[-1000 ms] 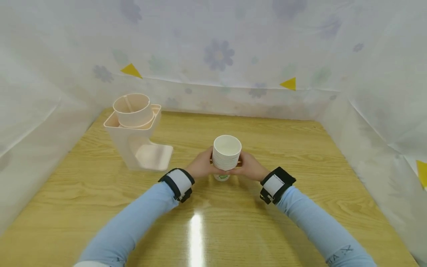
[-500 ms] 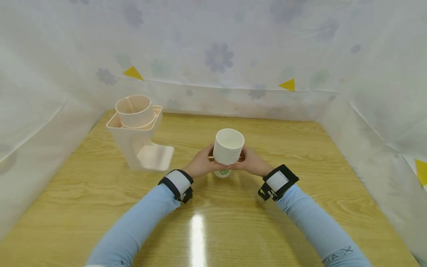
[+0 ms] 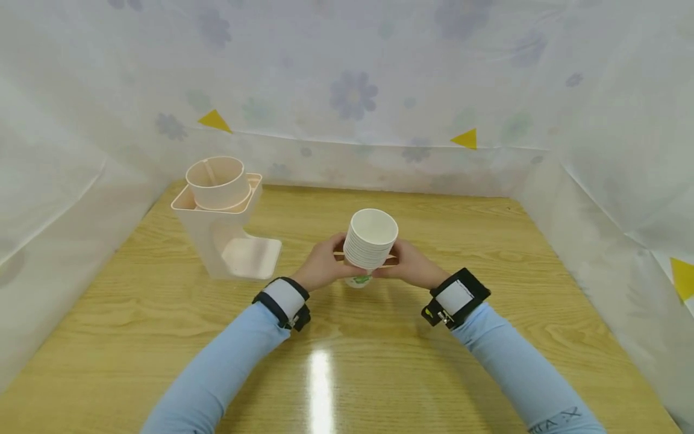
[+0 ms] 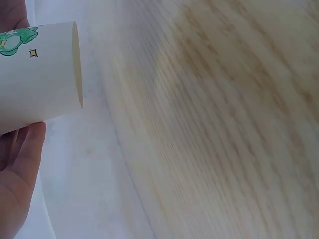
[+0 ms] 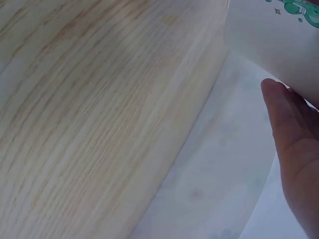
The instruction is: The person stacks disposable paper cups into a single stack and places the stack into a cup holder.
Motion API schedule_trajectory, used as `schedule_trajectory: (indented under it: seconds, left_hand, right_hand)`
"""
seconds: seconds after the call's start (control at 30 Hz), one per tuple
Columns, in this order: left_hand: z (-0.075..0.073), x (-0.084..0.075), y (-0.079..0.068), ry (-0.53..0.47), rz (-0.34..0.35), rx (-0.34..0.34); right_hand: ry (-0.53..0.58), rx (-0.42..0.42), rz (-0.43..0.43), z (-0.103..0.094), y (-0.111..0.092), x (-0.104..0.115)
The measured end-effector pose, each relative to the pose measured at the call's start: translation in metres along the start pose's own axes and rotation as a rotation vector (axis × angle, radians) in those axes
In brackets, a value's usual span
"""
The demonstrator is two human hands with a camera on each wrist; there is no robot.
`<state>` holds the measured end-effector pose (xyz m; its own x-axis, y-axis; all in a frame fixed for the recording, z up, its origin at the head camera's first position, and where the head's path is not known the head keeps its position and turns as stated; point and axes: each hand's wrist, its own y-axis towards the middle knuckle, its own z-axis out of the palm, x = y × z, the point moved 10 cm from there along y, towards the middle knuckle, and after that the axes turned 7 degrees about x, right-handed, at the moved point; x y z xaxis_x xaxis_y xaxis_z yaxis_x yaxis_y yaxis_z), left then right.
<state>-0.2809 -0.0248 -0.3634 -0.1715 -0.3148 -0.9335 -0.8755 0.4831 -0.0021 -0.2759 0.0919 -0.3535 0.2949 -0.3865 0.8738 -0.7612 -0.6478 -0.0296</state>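
Observation:
A stack of white paper cups [image 3: 371, 239] is between my two hands in the middle of the head view, mouths upward. My left hand [image 3: 324, 264] grips its left side and my right hand [image 3: 413, 265] its right, thumbs toward me. Below the hands shows the lowest cup [image 3: 358, 281] with a green print. In the left wrist view that cup [image 4: 42, 82] stands apart from the wood, with left-hand fingers [image 4: 25, 174] against it. The right wrist view shows part of the cup [image 5: 274, 45] and the right thumb side [image 5: 294, 149]. Most fingers are hidden behind the stack.
To the left stands a pale pink plastic holder [image 3: 200, 241] with a round tube [image 3: 217, 181] on top and a flat foot [image 3: 252, 256]. Wooden tabletop [image 3: 368, 361] surrounds the hands. White flowered sheeting [image 3: 352, 120] with yellow triangles closes in the back and sides.
Over the last second, the cup stack and both hands have shifted slightly up and away in the head view. The stack now leans slightly to the right. Both hands keep their hold.

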Motion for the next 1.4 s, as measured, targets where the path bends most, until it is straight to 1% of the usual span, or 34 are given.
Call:
schedule_trajectory:
  seconds: [0.23, 0.37, 0.43, 0.6, 0.7, 0.8, 0.97, 1.17, 1.3, 1.4]
  left_hand:
    - [-0.016, 0.001, -0.005, 0.003, -0.02, -0.068]
    - [-0.023, 0.0, -0.007, -0.002, -0.023, -0.095]
    - [-0.027, -0.004, -0.008, 0.011, -0.013, -0.111]
    - [-0.038, -0.022, -0.015, 0.081, 0.036, -0.181]
    - [-0.048, -0.035, -0.021, 0.128, 0.062, -0.239]
    - [-0.057, -0.048, -0.028, 0.164, 0.076, -0.279]
    - [-0.069, -0.064, -0.038, 0.199, 0.096, -0.334]
    - [-0.082, -0.078, -0.049, 0.245, 0.114, -0.395]
    - [-0.094, -0.09, -0.059, 0.266, 0.125, -0.437]
    - [-0.106, -0.102, -0.068, 0.261, 0.154, -0.47]
  right_hand:
    - [-0.092, 0.019, 0.057, 0.003, 0.001, -0.013]
    - [-0.099, 0.029, 0.07, 0.003, 0.0, -0.015]
    - [-0.098, 0.036, 0.067, 0.004, 0.0, -0.013]
    - [-0.102, 0.039, 0.058, 0.005, 0.001, -0.009]
    - [-0.108, 0.042, 0.054, 0.006, 0.001, -0.009]
    - [-0.116, 0.047, 0.055, 0.007, 0.001, -0.009]
    - [-0.134, 0.049, 0.048, 0.008, 0.002, -0.007]
    - [-0.15, 0.049, 0.05, 0.009, 0.004, -0.004]
    - [-0.165, 0.056, 0.052, 0.01, 0.003, -0.002]
    - [-0.18, 0.057, 0.046, 0.011, 0.002, 0.0]
